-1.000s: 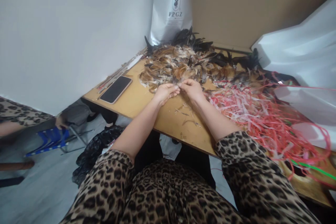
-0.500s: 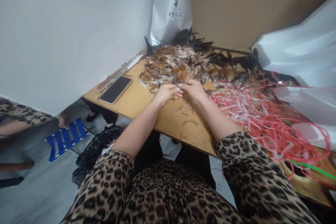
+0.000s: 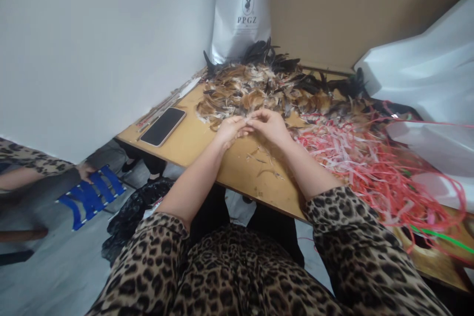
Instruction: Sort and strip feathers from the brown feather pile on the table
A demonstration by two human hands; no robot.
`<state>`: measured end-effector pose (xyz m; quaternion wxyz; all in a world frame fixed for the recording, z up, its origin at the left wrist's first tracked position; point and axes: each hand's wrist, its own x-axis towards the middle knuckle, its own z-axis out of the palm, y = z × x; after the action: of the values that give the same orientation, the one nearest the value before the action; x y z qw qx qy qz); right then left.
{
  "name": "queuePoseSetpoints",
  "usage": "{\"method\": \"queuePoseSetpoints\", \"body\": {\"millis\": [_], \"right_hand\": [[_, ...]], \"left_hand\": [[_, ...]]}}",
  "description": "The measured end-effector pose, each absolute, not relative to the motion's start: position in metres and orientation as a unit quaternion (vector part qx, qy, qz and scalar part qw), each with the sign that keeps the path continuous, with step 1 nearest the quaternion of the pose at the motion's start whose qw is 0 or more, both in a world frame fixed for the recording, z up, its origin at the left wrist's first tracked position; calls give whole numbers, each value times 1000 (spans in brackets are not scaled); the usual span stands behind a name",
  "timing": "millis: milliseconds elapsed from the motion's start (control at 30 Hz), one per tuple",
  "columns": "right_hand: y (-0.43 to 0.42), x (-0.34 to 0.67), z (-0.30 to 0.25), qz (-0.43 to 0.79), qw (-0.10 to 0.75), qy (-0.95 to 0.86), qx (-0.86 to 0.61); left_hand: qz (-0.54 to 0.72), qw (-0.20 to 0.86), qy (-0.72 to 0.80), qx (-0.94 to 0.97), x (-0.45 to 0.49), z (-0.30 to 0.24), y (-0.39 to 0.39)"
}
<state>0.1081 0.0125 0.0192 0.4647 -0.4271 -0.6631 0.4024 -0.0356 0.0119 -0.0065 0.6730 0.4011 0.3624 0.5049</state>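
Observation:
My left hand (image 3: 233,128) and my right hand (image 3: 267,124) meet fingertip to fingertip above the wooden table (image 3: 200,150). Both are closed in a pinch, and whatever lies between the fingers is too small to make out. Just beyond them spreads a heap of brown, white and black feathers (image 3: 237,89). Below my right hand a few loose feather scraps (image 3: 264,155) lie on the tabletop. To the right of my right forearm is a tangled pile of red and pale plastic strips (image 3: 355,163).
A phone (image 3: 163,126) lies at the table's left edge. A white printed bag (image 3: 242,15) stands behind the feathers, with white sheeting (image 3: 418,69) at right. Lower left, another person's hand (image 3: 86,172) touches a blue-strapped folding stool (image 3: 92,195) beside a black plastic bag (image 3: 129,222).
My hands have shifted slightly left, and my right fingers are more bent, at my left fingertips. The blue stool has tilted and moved a little left with the other person's hand.

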Motion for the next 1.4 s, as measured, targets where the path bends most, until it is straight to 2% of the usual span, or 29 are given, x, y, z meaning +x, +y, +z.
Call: {"method": "queuePoseSetpoints", "body": {"millis": [200,367,567,733,800,867,933,1067,1167,1400], "right_hand": [[6,110,24,95,375,-819,-424],[4,111,24,-14,320,-841,-436],[3,110,25,-5,322,-839,-439],[19,124,24,151,432,-768,-448],[27,135,24,178,456,-733,-472],[32,146,25,172,430,-733,-498],[34,152,27,150,367,-757,-519],[31,155,29,46,258,-805,-532],[32,154,25,-23,234,-811,-535],[34,150,11,-91,188,-809,-550]], "left_hand": [[508,710,332,358,-38,-7,13],[493,729,319,351,-38,-6,12],[492,728,322,353,-38,-7,12],[558,688,331,325,-43,-3,16],[594,675,327,293,-47,-1,19],[619,669,314,265,-51,0,22],[629,670,307,248,-53,0,23],[623,681,298,243,-53,0,22],[607,692,299,252,-51,1,20],[571,710,293,290,-47,-1,18]]}}
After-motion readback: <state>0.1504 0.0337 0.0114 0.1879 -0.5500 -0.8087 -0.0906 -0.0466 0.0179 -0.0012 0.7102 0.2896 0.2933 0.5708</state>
